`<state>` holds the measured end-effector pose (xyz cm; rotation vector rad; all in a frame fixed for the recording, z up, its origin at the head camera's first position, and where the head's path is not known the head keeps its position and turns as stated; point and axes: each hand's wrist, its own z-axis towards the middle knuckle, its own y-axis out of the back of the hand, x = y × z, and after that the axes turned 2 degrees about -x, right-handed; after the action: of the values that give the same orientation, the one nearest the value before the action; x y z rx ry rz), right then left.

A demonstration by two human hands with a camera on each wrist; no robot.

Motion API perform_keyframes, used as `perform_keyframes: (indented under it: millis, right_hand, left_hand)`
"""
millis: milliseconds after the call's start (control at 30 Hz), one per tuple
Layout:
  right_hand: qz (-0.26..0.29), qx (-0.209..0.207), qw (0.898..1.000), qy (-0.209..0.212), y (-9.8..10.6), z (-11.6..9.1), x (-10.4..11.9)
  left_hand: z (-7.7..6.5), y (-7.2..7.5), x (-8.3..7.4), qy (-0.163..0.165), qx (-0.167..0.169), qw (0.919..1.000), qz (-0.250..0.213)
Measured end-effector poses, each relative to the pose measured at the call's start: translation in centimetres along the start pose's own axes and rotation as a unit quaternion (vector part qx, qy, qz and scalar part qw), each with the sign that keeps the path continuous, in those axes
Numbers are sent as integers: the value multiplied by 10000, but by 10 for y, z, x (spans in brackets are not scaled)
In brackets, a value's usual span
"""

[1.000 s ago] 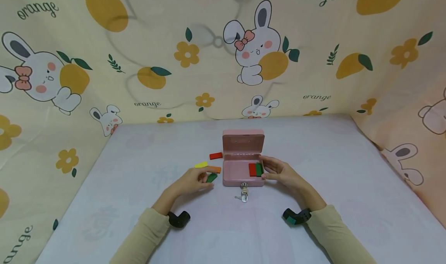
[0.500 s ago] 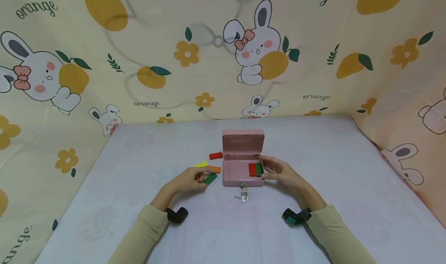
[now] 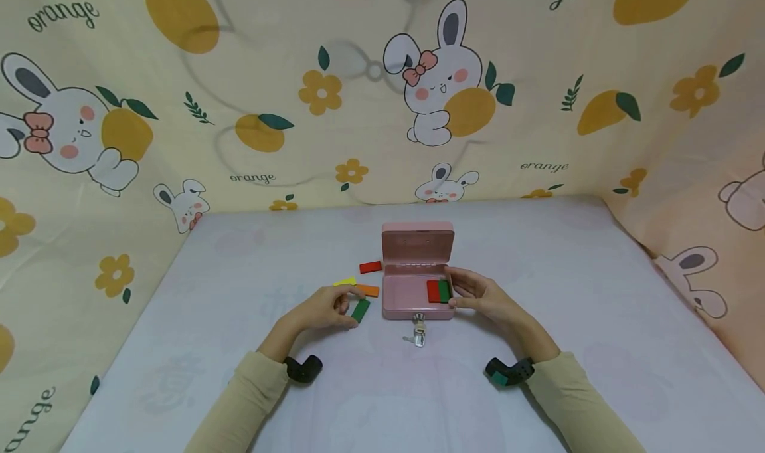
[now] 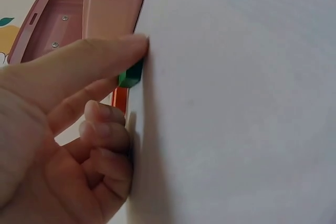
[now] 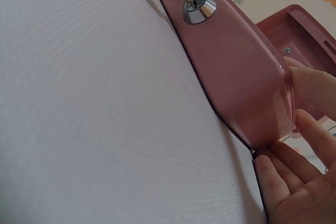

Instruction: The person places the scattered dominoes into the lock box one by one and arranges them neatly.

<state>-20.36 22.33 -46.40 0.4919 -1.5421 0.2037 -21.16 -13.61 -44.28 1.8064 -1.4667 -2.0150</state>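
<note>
My left hand (image 3: 325, 307) pinches a green block (image 3: 360, 311) between thumb and index finger, just left of the pink metal box (image 3: 403, 307). In the left wrist view the thumb covers most of this green block (image 4: 131, 74), and the other fingers are curled in. The box stands with its lid (image 3: 418, 246) raised. Inside, at its right end, lie a red block (image 3: 433, 291) and another green block (image 3: 443, 291), side by side. My right hand (image 3: 487, 297) rests against the box's right side, fingertips at the rim, fingers fairly straight.
Left of the box lie an orange block (image 3: 369, 291), a yellow block (image 3: 344, 282) partly behind the left hand, and a red block (image 3: 370, 268) farther back. Keys (image 3: 419, 337) hang from the lock (image 5: 199, 10) at the front. A patterned cloth (image 3: 358, 127) rises behind the table.
The green block at the left hand has turned to a steeper angle and shifted slightly toward the front. The left hand has drawn slightly back and left. The right hand and the box have stayed put.
</note>
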Motion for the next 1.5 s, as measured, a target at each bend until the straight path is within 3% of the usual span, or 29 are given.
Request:
perform_keyframes:
  millis: [533, 1133, 1500]
  right_hand:
    - [-72, 1, 9999, 79, 0, 0, 1]
    - [-74, -5, 10000, 64, 0, 0, 0]
    - [-87, -12, 10000, 24, 0, 0, 2]
  left_hand:
    - [1, 5, 4, 307, 150, 9989, -326]
    - [1, 3, 5, 504, 21, 9978, -420]
    - [-1, 2, 3, 387, -84, 9985, -381]
